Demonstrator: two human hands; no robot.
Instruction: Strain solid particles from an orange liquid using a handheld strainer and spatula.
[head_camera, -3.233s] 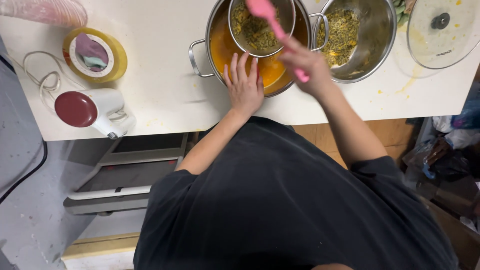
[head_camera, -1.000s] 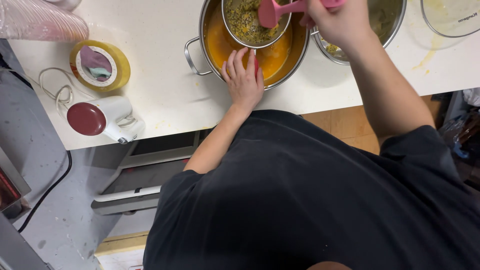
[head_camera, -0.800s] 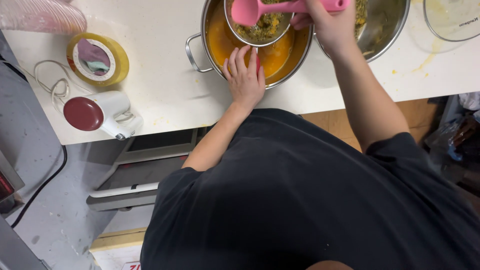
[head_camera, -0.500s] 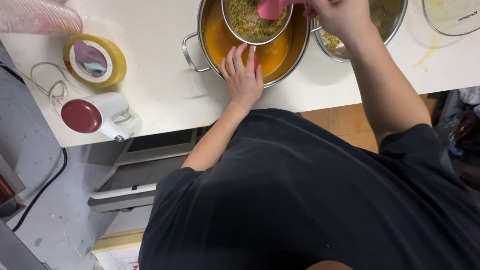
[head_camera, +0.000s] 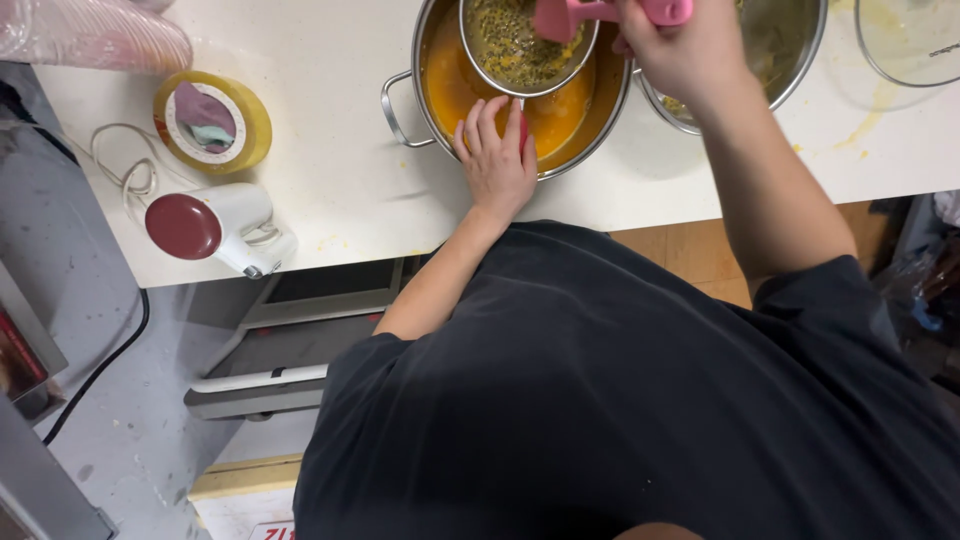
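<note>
Gripping the pink spatula (head_camera: 575, 14), the right hand (head_camera: 680, 45) has returned into the sieve (head_camera: 525, 45) while left-hand fingers (head_camera: 490, 125) stay curled on the pot (head_camera: 520, 110) rim.

At twelve o'clock the picture's edge cuts off the sieve (head_camera: 527, 50), second pot (head_camera: 790, 60) and spatula (head_camera: 600, 14).
</note>
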